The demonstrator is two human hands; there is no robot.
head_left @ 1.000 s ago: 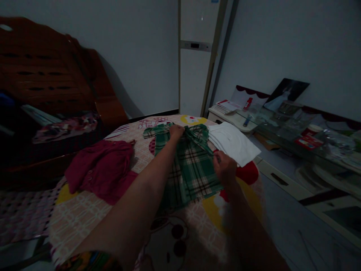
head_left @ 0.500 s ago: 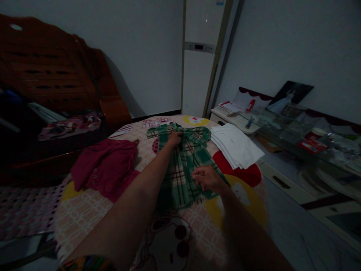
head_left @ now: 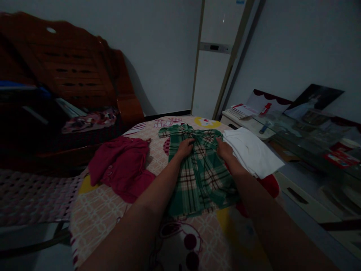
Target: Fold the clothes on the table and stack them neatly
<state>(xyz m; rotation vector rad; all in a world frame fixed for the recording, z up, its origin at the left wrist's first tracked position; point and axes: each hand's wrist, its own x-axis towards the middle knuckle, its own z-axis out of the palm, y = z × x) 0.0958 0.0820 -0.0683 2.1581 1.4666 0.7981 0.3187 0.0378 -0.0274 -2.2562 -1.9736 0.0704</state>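
A green plaid shirt [head_left: 188,177] with short sleeves lies spread on a round table, its collar end away from me. My left hand [head_left: 186,147] is on its upper front, fingers closed on the cloth near the collar. At the right edge of the shirt, by the sleeve, my right hand [head_left: 225,148] pinches the fabric. Just beyond that hand sits a folded white cloth [head_left: 252,152], partly stacked in layers. To the left, a crumpled dark pink garment [head_left: 121,165] rests on the table, apart from both hands.
A patterned cloth [head_left: 98,210] covers the round table. A wooden bench [head_left: 76,75] holding clothes stands at the left, beside a woven seat [head_left: 39,195]. Along the right wall runs a glass-topped cabinet [head_left: 304,137] with clutter. A tall air conditioner [head_left: 211,79] stands behind.
My right hand has moved forward from the shirt's lower right to its sleeve side and taken the edge. My left hand is still near the collar. The view has turned slightly left.
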